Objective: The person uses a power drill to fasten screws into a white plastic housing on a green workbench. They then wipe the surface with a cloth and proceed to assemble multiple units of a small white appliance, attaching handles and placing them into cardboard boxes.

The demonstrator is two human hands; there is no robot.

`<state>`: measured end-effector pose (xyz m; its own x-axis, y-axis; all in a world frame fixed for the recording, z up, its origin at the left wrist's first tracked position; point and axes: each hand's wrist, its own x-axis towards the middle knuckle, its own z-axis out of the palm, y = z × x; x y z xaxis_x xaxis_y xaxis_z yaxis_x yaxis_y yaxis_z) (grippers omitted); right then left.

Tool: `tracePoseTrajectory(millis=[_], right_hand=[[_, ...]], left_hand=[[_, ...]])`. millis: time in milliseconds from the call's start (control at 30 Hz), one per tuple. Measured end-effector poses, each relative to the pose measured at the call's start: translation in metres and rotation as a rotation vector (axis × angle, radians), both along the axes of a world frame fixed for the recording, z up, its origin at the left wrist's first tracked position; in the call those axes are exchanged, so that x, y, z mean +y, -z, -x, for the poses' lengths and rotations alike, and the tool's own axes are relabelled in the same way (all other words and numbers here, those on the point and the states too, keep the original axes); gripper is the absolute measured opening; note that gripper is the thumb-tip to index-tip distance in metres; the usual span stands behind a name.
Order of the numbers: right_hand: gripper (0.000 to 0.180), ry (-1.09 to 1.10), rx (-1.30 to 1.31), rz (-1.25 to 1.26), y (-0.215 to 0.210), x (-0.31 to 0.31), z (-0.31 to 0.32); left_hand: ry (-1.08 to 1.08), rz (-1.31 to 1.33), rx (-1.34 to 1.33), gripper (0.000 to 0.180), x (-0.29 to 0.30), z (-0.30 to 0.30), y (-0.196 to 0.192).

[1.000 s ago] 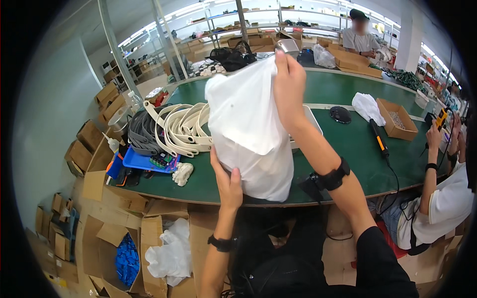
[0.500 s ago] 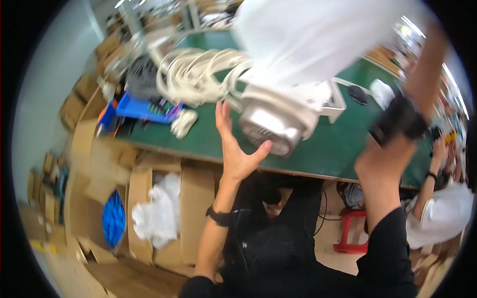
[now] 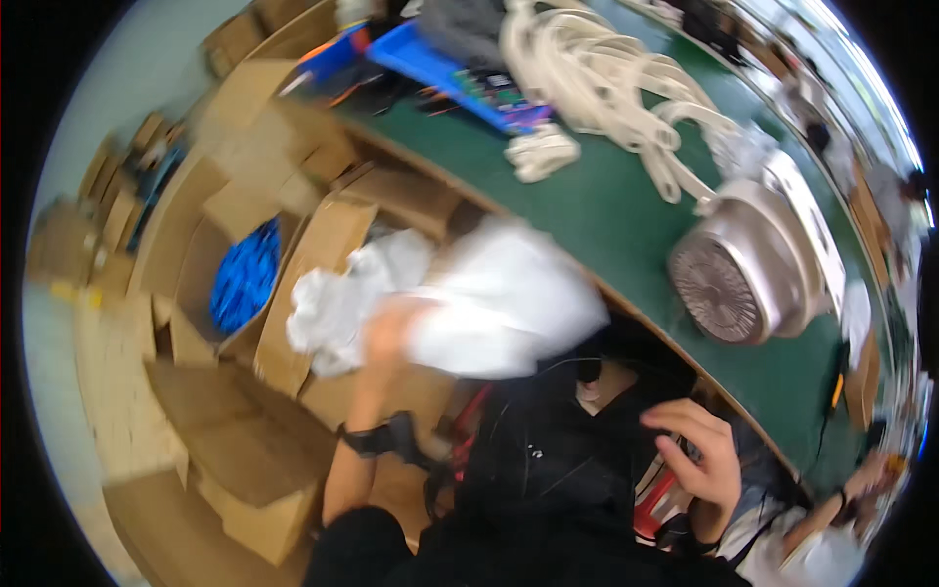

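Note:
My left hand (image 3: pixel 389 338), smeared by motion, is closed on a white plastic bag (image 3: pixel 514 298) that streams out to its right, in front of the table's edge. Beside that hand, more white plastic bags (image 3: pixel 357 298) lie in an open cardboard box. Low in front of my body, my right hand (image 3: pixel 699 455) holds nothing, its fingers bent and apart. A round beige-and-silver appliance body (image 3: pixel 748 264) lies tilted on the green table, its slotted metal face turned towards me. Neither hand touches it.
Cream plastic rings and straps (image 3: pixel 616 88) are heaped on the green table (image 3: pixel 606 230). A blue tray (image 3: pixel 460 88) holds small parts, with small white pieces (image 3: pixel 541 152) nearby. Blue plastic (image 3: pixel 246 279) fills another cardboard box. A co-worker's hand (image 3: pixel 875 474) shows at the right.
The white bag has gone from above the appliance to the left, now in my left hand. The appliance stands on the table, released. My right hand has come down, and the view has swung left.

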<state>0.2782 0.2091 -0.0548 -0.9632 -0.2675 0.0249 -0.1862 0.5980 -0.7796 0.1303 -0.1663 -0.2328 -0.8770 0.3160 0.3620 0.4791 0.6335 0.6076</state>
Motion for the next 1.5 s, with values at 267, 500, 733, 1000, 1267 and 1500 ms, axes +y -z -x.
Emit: tracePoseTrajectory(millis=[267,500,733,1000,1267,1500], right_hand=[[0.022,0.546,0.593,0.025,-0.059,0.051,0.000],[0.056,0.996,0.480,0.250,0.014,0.034,0.033],[0.024,1.214,0.726,0.160,0.049,0.043,0.071],[0.011,1.219,0.797,-0.011,0.046,0.071,0.074],[0.011,1.100,0.738,0.008,0.040,0.089,0.071],[0.022,1.149,0.357,0.064,0.017,0.079,0.062]], left_hand=[[-0.196,0.898,-0.806,0.049,-0.173,0.059,0.256],[0.313,-0.188,-0.516,0.025,0.087,0.080,-0.138],[0.792,-0.299,-0.266,0.037,0.273,0.127,-0.160],[0.398,-0.303,-0.043,0.028,0.300,0.089,-0.129],[0.451,-0.347,0.059,0.024,0.306,0.098,-0.119],[0.375,-0.445,-0.201,0.032,0.310,0.088,-0.131]])
